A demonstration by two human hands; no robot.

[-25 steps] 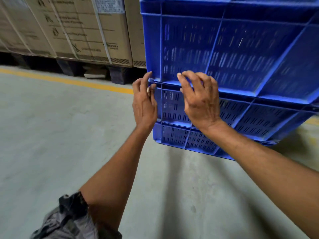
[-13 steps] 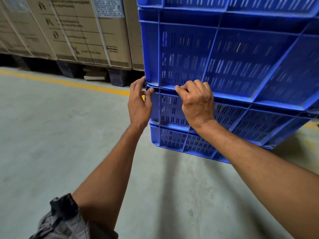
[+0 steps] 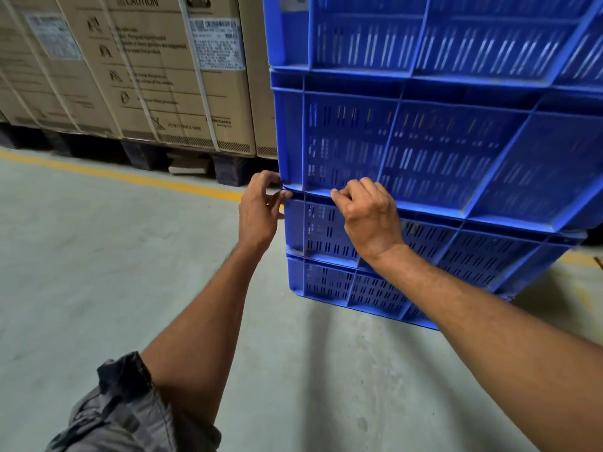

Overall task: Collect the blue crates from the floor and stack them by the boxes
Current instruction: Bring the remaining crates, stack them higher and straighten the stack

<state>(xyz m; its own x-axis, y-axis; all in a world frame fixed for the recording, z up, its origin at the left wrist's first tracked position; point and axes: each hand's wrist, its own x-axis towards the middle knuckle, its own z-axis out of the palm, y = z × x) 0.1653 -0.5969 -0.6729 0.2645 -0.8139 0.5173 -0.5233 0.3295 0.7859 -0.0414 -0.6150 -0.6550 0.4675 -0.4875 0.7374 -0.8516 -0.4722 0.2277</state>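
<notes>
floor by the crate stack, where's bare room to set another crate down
Free: bare floor left of the crate stack, between the yellow line and the person's leg. Crowded: boxes beyond the line; left hand and right hand grip the stack's corner rim.

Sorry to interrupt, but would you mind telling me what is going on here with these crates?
A person is handling a stack of blue crates that stands on the concrete floor beside strapped cardboard boxes. The left hand pinches the stack's corner at the seam between two crates, and the right hand curls its fingers over the same ledge further along. Two crates sit below that seam, at least two above.
</notes>
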